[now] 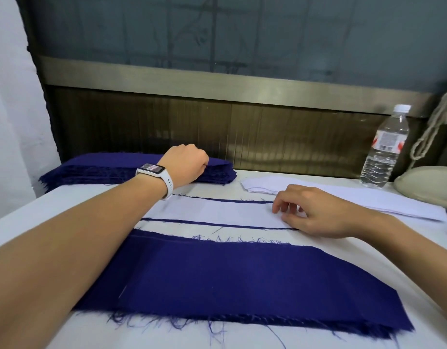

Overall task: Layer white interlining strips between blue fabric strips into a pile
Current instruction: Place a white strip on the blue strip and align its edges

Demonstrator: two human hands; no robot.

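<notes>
Nearest is a wide blue fabric strip with frayed edges, lying flat across the white desk. Just behind it is a white interlining strip laid on top of another blue strip, which only peeks out as thin dark lines along both long edges. The right hand rests on the right part of this white strip. Its fingers are softly bent and touch the cloth, so its grip is loose and holds nothing. The left hand, with a white watch on the wrist, reaches to the stack of blue strips at the back left. Its fingers curl down over the stack and are hidden, so I cannot tell if its grip has a strip. A pile of white strips lies at the back right. Beside it stands a water bottle with its white cap on and clear water inside.
</notes>
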